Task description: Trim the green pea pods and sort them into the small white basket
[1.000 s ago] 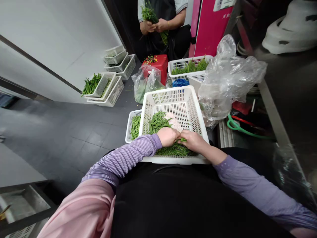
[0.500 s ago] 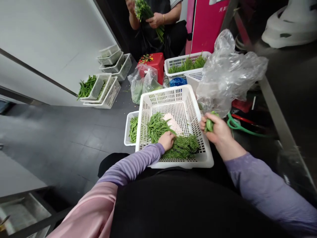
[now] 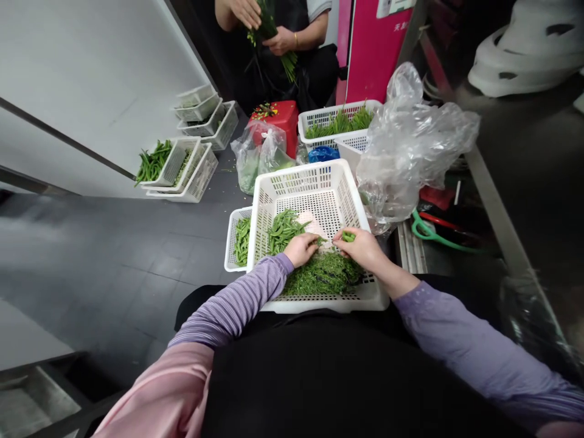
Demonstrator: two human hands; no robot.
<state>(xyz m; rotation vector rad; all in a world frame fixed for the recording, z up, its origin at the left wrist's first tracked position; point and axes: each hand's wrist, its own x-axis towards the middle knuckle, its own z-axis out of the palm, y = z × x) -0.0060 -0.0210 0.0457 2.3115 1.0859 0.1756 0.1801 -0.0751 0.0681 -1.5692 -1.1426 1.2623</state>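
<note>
A large white plastic basket (image 3: pixel 267 194) rests in front of my body. Pea pods (image 3: pixel 283 231) lie heaped at its left side, and a pile of thin green trimmings (image 3: pixel 322 275) covers the near part. Over the basket my left hand (image 3: pixel 301 248) pinches the end of a pea pod (image 3: pixel 320 241). Facing it, my right hand (image 3: pixel 360 248) is closed around several pea pods (image 3: pixel 348 236), its thumb and fingertip pinched close to the left fingertips. What those right fingertips touch is too small to make out.
A smaller basket of pods (image 3: pixel 241 240) stands at the left. Beyond are plastic bags (image 3: pixel 260 158), a red stool (image 3: pixel 285 121) and a basket of green stalks (image 3: pixel 340 125). Crumpled clear plastic (image 3: pixel 406 152) and green-handled scissors (image 3: pixel 422 228) lie right. A co-worker's hands (image 3: pixel 283 41) hold green stems.
My right hand has moved left from the basket's right rim to above the trimmings, with pods still in it. My left hand has lifted off the pile to meet it.
</note>
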